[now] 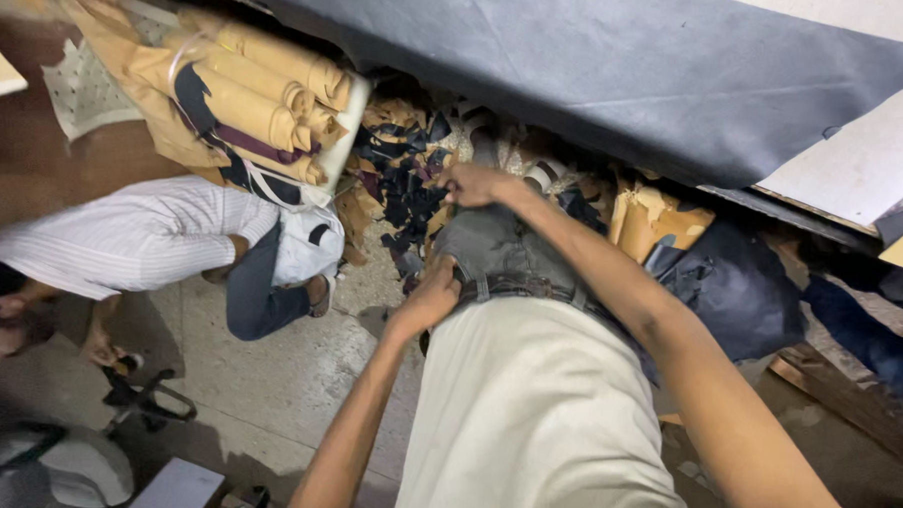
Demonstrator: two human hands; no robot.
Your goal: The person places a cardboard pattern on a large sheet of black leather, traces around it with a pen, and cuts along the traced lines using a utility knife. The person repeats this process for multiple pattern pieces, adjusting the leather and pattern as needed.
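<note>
My left hand (428, 300) is closed on dark grey trouser cloth (491, 245) right by a belt (518, 287). Below the belt a beige shirt (532, 411) fills the space between my arms. My right hand (474, 183) reaches farther and its fingers pinch the far edge of the same grey cloth. It sits against a heap of black and tan leather scraps (404, 171) under the table edge. What else the right fingers touch is hidden.
A dark grey sheet (605, 68) hangs over the table above. A bundle of rolled tan leather (256, 91) lies at the upper left. Another person in a white striped shirt (131, 235) crouches at left. Black leather (738, 289) is piled at right. The floor is concrete (276, 390).
</note>
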